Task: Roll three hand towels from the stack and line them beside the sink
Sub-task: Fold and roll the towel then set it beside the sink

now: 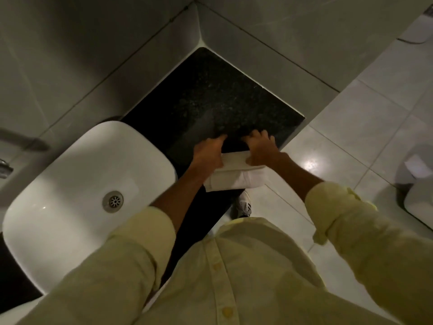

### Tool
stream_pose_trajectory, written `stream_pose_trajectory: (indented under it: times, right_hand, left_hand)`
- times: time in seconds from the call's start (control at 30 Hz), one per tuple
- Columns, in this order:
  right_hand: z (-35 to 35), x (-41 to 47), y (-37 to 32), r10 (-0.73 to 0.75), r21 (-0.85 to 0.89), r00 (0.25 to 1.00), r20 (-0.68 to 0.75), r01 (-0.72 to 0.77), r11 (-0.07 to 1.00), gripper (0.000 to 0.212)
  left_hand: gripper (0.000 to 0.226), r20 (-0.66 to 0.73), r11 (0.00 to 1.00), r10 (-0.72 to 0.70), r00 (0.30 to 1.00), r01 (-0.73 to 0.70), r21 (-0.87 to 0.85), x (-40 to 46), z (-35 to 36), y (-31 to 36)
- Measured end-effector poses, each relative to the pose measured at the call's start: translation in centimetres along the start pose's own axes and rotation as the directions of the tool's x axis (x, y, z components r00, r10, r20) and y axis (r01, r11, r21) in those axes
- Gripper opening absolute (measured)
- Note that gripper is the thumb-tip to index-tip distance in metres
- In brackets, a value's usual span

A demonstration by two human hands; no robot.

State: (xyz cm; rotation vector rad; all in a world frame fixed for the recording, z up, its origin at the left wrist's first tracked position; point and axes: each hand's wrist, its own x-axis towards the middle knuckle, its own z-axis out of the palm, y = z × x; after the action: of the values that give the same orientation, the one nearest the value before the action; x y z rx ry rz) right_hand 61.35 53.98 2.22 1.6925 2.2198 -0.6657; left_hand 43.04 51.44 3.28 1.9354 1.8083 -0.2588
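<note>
A white hand towel (236,177) lies folded at the near edge of the black speckled counter (210,95), to the right of the white sink (77,184). Part of the towel overhangs the counter's front edge. My left hand (207,153) presses down on the towel's left end, fingers curled over its far edge. On the right end my right hand (262,148) does the same. The far edge of the towel looks turned over under both hands. No towel stack and no rolled towels are in view.
Grey tiled walls meet in a corner behind the counter. A metal tap (4,167) sticks out at the far left over the sink. Pale floor tiles lie to the right, with a toilet (417,179) at the right edge and my shoe (242,205) below the counter.
</note>
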Motion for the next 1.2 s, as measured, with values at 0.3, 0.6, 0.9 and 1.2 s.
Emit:
stream_pose_trajectory:
  times: [0.3, 0.6, 0.9, 1.2]
  right_hand:
    - [5.2, -5.8, 1.2, -0.213, 0.065, 0.965, -0.152, 0.225, 0.972, 0.062]
    - [9.2, -6.4, 2.6, -0.318, -0.047, 0.862, -0.395, 0.327, 0.944, 0.057]
    - [4.6, 0.8, 1.7, -0.379, -0.14, 0.828, -0.414, 0.354, 0.925, 0.048]
    - [3.2, 2.0, 4.0, -0.541, 0.097, 0.828, -0.147, 0.556, 0.825, 0.058]
  left_hand:
    - [0.071, 0.183, 0.987, 0.134, 0.974, -0.115, -0.112, -1.3, 3.1, -1.8]
    - [0.079, 0.061, 0.949, 0.294, 0.954, -0.299, 0.099, -3.3, 6.2, -2.0]
    - [0.077, -0.165, 0.956, 0.28, 0.946, -0.259, 0.136, 2.6, 1.7, -3.9]
    - [0.078, 0.128, 0.933, 0.359, 0.924, -0.36, -0.021, 2.6, 0.7, -5.4]
